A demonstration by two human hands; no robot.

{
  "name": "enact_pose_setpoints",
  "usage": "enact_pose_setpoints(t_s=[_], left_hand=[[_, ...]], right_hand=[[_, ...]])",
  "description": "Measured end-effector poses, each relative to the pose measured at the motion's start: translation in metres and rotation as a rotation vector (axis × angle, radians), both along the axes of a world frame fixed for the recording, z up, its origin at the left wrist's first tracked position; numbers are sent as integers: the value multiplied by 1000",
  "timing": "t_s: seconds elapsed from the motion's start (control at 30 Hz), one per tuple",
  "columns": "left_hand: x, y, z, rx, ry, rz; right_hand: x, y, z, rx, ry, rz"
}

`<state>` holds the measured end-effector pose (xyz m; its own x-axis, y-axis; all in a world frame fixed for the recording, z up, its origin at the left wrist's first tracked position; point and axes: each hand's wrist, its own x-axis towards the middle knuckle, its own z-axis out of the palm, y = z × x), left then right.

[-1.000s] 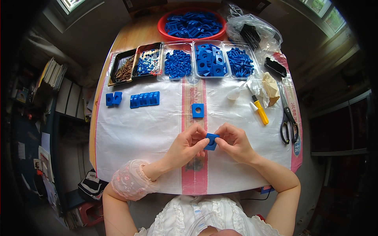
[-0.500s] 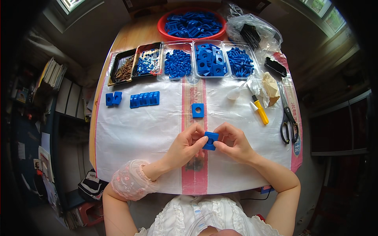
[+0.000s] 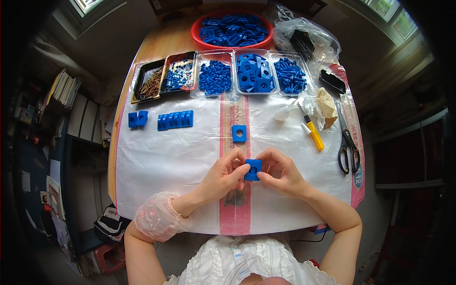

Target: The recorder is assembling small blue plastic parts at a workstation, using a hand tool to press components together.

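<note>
Between my two hands, just above the table covering, is a blue plastic block with a round hole point(image 3: 253, 170). My left hand point(image 3: 227, 172) pinches its left side between thumb and fingers. From the other side, my right hand point(image 3: 280, 172) grips its right edge, thumb on the face toward me. Fingers hide parts of the block's edges. A similar square blue piece with a hole point(image 3: 239, 134) lies flat a little beyond my hands. To the left are a row of blue pieces standing side by side point(image 3: 175, 120) and a pair of blue pieces point(image 3: 137, 119).
Trays of small parts line the back: brown screws point(image 3: 151, 85), metal nuts point(image 3: 178, 76), blue pieces point(image 3: 214, 78). Behind them stands a red basin point(image 3: 194, 35) of blue parts. On the right lie a yellow-handled screwdriver point(image 3: 315, 136), black scissors point(image 3: 349, 147) and crumpled paper point(image 3: 327, 109).
The block in my hands has turned slightly and stands straighter. Both hands keep their grip in nearly the same place.
</note>
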<state>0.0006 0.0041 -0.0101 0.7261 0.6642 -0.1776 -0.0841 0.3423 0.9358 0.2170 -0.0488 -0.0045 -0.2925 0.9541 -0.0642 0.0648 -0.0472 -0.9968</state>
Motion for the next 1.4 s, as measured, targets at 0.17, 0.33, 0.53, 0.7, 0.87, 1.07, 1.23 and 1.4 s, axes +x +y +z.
enact_pose_setpoints(t_s=[0.17, 0.33, 0.53, 0.7, 0.87, 1.07, 1.23, 1.4], left_hand=[[-1, 0, -2, -2, -2, -4], [5, -5, 3, 36, 52, 46], [6, -7, 5, 141, 84, 17], [8, -11, 11, 152, 23, 99], [-6, -15, 53, 221, -11, 64], [-36, -21, 99, 686, 127, 244], [-80, 4, 121, 890, 492, 518], [-178, 78, 70, 843, 950, 721]], right_hand=[[1, 0, 2, -28, -10, 14], [-2, 0, -6, 118, -11, -60], [0, -1, -6, 84, 19, -42], [3, 2, 2, -60, 247, -109], [5, 2, -1, -55, 233, -120], [4, 2, -2, -69, 214, -118], [8, 0, -2, -59, 210, -125], [3, 2, -2, -45, 219, -98]])
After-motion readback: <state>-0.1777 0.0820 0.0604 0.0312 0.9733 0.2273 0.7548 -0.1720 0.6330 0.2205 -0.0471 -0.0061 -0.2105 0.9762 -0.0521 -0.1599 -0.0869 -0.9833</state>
